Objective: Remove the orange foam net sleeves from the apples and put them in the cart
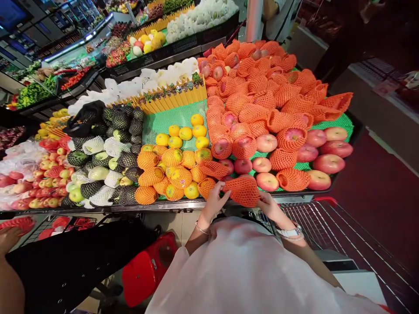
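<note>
An orange foam net sleeve [242,191] is stretched between my two hands, in front of the fruit stand's front edge. My left hand [215,201] pinches its left end with thumb and fingers. At the opposite end, the fingers of my right hand [272,206] are closed on the sleeve. It looks flattened, and I cannot tell whether anything is inside. Just beyond lie bare red apples [267,181] and more apples in orange net sleeves [245,147]. An empty-looking sleeve [293,179] rests to the right, and oranges [181,178], many in nets, sit to the left.
A metal shopping cart [314,218] stands at my right. On my left is another person in black clothing [75,261], whose hand [9,239] is by a red net sleeve. A red stool [140,277] stands between us. Avocado-like dark netted fruit [121,117] lies further left.
</note>
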`<state>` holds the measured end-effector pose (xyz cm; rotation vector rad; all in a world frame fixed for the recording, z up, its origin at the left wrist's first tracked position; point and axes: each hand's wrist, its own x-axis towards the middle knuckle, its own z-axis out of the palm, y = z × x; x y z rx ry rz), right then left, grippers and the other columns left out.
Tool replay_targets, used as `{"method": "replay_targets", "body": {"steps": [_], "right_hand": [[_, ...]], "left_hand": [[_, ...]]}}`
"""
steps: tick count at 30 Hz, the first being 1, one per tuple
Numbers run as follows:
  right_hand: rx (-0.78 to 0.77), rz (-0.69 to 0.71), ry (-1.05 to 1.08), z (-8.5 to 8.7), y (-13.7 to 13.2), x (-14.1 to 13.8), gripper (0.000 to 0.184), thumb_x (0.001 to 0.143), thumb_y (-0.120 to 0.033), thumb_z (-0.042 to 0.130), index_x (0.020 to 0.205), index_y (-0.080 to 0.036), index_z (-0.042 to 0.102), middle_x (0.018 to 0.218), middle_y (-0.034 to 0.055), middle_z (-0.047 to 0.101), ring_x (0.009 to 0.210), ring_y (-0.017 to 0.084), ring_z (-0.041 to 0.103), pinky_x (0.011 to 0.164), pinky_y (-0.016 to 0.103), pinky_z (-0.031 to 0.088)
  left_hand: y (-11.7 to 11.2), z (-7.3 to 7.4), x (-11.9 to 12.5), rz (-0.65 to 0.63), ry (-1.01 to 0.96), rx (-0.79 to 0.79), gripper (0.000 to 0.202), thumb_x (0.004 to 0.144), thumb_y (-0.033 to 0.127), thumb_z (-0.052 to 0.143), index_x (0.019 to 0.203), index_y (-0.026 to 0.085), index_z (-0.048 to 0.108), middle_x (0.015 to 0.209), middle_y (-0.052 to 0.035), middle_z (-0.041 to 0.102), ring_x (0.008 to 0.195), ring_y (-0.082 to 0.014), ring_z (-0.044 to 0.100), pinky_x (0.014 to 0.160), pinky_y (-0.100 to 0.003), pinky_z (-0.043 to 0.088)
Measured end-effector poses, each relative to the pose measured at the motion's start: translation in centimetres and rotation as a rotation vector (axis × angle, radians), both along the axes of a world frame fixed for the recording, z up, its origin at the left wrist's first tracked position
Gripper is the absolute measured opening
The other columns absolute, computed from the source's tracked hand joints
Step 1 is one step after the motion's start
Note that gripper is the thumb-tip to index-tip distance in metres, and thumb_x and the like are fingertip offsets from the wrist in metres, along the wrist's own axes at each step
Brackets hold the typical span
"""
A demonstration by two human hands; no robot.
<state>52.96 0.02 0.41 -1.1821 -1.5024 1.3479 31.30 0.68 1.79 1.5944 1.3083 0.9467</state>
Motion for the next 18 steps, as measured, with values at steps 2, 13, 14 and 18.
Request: {"method": "replay_targets", "body": {"steps": [2, 13, 14, 18], "right_hand": [[-0.038, 0.025, 0.026, -0.5, 0.0, 0.2, 0.012, 0.074, -0.028, 0.056, 0.072, -0.018, 0.062, 0.074, 0.0035, 0.065, 0.071, 0.019, 0.056, 0.067, 0.032, 0.052], [-0.172, 0.084, 0.079, -0.2, -0.9, 0.4, 0.03, 0.071, -0.049, 0.07, 0.077, -0.02, 0.07, 0.085, 0.0085, 0.071, 0.09, 0.026, 0.062, 0.089, 0.043, 0.053], [-0.167, 0.077, 0.091, 0.0, -1.1, 0.5, 0.028, 0.071, -0.048, 0.071, 0.071, -0.02, 0.068, 0.077, 0.007, 0.069, 0.084, 0.024, 0.061, 0.084, 0.041, 0.054], [-0.123, -0.009, 0.122, 0.6, -1.5, 1.1, 0.037, 0.071, -0.048, 0.068, 0.051, -0.02, 0.055, 0.053, 0.0012, 0.055, 0.057, 0.016, 0.047, 0.057, 0.031, 0.048]], "left_hand": [[0.0, 0.0, 0.2, -0.042, -0.001, -0.02, 0.019, 0.091, 0.037, 0.059, 0.097, 0.019, 0.058, 0.09, -0.0023, 0.061, 0.085, -0.0155, 0.057, 0.08, -0.028, 0.047], [-0.7, -0.4, 0.2, -0.089, -0.152, 0.015, 0.022, 0.081, 0.04, 0.062, 0.084, 0.018, 0.063, 0.089, -0.0073, 0.068, 0.088, -0.0199, 0.063, 0.085, -0.034, 0.051], [-0.8, -0.7, 0.0, -0.078, -0.167, -0.027, 0.023, 0.08, 0.041, 0.061, 0.08, 0.018, 0.063, 0.085, -0.0066, 0.067, 0.084, -0.0198, 0.063, 0.082, -0.034, 0.051], [-0.9, -1.4, -0.1, -0.01, -0.137, -0.133, 0.025, 0.079, 0.039, 0.056, 0.067, 0.018, 0.063, 0.068, -0.0028, 0.063, 0.069, -0.0171, 0.06, 0.07, -0.03, 0.052]]}}
